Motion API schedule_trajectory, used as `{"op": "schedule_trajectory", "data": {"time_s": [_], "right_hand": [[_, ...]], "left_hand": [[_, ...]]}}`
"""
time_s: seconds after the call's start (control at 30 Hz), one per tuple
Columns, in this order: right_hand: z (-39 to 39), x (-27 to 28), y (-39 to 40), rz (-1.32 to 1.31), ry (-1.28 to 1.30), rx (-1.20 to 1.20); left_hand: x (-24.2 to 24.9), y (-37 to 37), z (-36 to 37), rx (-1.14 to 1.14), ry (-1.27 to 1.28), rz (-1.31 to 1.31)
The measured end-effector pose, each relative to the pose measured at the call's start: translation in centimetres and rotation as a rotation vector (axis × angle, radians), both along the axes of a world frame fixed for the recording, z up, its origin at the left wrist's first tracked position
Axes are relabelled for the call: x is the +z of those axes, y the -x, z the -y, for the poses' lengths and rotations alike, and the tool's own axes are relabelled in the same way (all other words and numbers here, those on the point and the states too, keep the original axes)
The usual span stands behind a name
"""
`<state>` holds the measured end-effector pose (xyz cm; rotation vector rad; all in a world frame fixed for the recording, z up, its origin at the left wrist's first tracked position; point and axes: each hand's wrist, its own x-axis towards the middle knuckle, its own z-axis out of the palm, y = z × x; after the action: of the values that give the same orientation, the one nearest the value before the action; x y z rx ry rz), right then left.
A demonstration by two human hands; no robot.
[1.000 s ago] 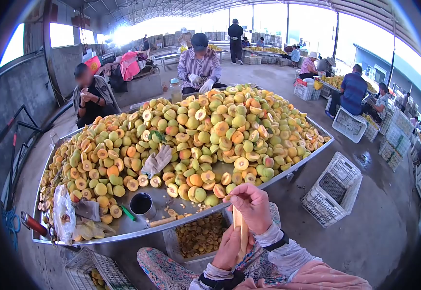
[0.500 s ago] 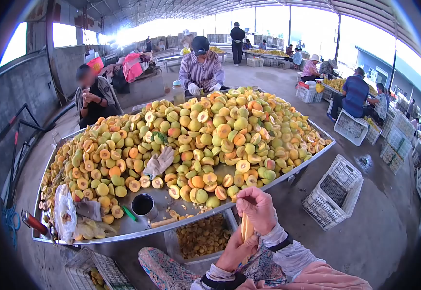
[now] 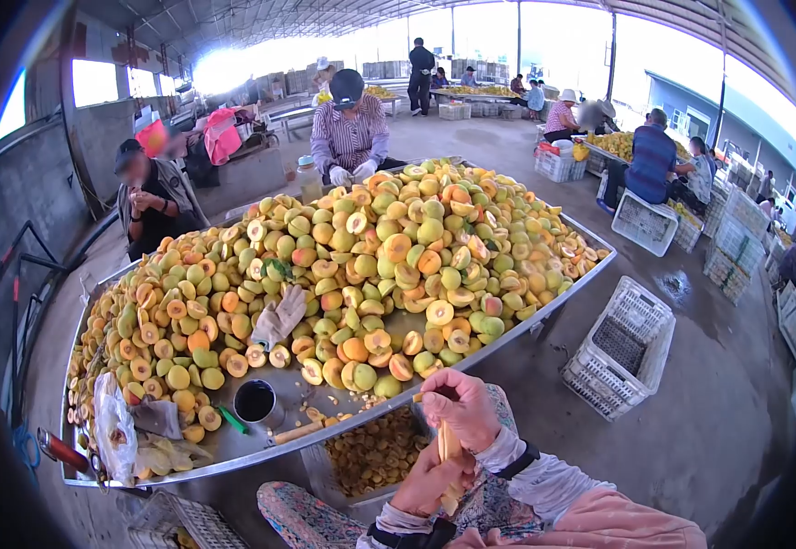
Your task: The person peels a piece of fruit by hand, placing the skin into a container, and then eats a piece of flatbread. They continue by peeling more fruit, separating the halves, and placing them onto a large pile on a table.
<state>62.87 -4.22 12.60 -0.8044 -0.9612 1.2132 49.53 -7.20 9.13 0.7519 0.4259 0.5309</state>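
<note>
My left hand (image 3: pixel 430 480) is closed round a long, thin, pale yellow-orange piece (image 3: pixel 449 441) that sticks up above the fingers and shows again below them. Just above it, my right hand (image 3: pixel 464 410) is closed, thumb and fingertips pinched, with a small yellow-brown bit at the tips; I cannot tell what it is. Both hands are over my lap, in front of the metal table (image 3: pixel 325 437). Halved and whole yellow-green peaches (image 3: pixel 371 247) are heaped on that table. Beneath its near edge stands a crate of small brown-yellow pieces (image 3: pixel 375 448).
A grey glove (image 3: pixel 279 317) lies against the heap. Near the table edge are a dark-filled cup (image 3: pixel 257 403), a green-handled tool (image 3: pixel 232 420), a wooden handle (image 3: pixel 297 432) and a plastic bag (image 3: pixel 114 425). A white crate (image 3: pixel 622 348) stands at right. One gloved person (image 3: pixel 350 133) sits opposite.
The whole view has shifted, with the table now further left. My right hand has turned, and its pinched fingertips now point left with a small bit showing. My left hand keeps its hold.
</note>
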Motion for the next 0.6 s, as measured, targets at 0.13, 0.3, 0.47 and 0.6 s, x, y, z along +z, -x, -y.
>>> {"op": "schedule_trajectory", "data": {"time_s": [0.13,0.3,0.47,0.6], "right_hand": [[-0.3,-0.9,-0.2,-0.017,0.025,-0.037],[-0.6,-1.2,-0.2,0.001,0.052,-0.052],[-1.2,-2.0,-0.9,0.051,0.078,-0.045],[-2.2,-2.4,-3.4,0.041,0.142,-0.131]], "left_hand": [[0.0,-0.2,-0.2,0.024,-0.041,0.014],[-0.5,-0.7,-0.2,0.06,-0.076,-0.003],[-1.2,-1.1,-0.5,0.122,-0.022,-0.101],[-1.3,-0.9,-0.9,0.162,-0.087,-0.235]]}}
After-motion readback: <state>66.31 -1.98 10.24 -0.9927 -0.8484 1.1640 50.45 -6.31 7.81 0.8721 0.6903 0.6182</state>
